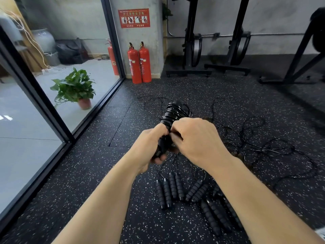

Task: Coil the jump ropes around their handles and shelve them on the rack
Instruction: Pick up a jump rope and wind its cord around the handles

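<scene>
In the middle of the view I hold a black jump rope (173, 113) whose cord is wound in many turns around its paired handles. My left hand (152, 144) grips the lower end of the handles. My right hand (195, 136) is curled over the bundle's middle, fingers pinching the cord. Below my arms, several more black foam-handled jump ropes (175, 188) lie on the floor, their thin cords (263, 147) spread out loose and tangled to the right.
Speckled black rubber flooring (98, 173) lies underfoot. A glass partition with a black frame (52, 110) runs along the left, with a potted plant (75, 87) behind it. Two red fire extinguishers (139, 63) stand by a concrete pillar. Black gym equipment stands (211, 67) line the back wall.
</scene>
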{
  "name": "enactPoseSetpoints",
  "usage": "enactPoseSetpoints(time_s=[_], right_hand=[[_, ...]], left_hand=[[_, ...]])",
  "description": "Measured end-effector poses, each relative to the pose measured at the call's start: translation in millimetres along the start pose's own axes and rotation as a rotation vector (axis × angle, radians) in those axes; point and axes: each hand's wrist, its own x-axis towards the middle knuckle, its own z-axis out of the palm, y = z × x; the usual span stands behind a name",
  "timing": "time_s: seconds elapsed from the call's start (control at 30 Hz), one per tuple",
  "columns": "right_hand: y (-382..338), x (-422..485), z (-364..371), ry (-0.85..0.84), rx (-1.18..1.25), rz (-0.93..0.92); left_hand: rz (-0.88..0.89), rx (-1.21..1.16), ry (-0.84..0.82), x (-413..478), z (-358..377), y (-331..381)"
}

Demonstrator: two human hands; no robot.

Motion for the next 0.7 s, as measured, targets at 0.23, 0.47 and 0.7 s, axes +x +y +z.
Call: enactPoseSetpoints(time_s=[0.23,0.47,0.7], right_hand=[[5.8,-4.3,3.1,0.132,0.03,0.052],[14.6,-3.8,3.2,0.249,0.215,0.174],[14.3,-5.3,0.0,0.28,0.256,0.159]], left_hand=[[-0.06,-0.146,-0.035,3.6,3.7,2.5],[-0.081,-0.221,-0.132,0.8,9.9,9.7],[-0.036,-0.167,-0.161,-1.2,9.4,12.4]])
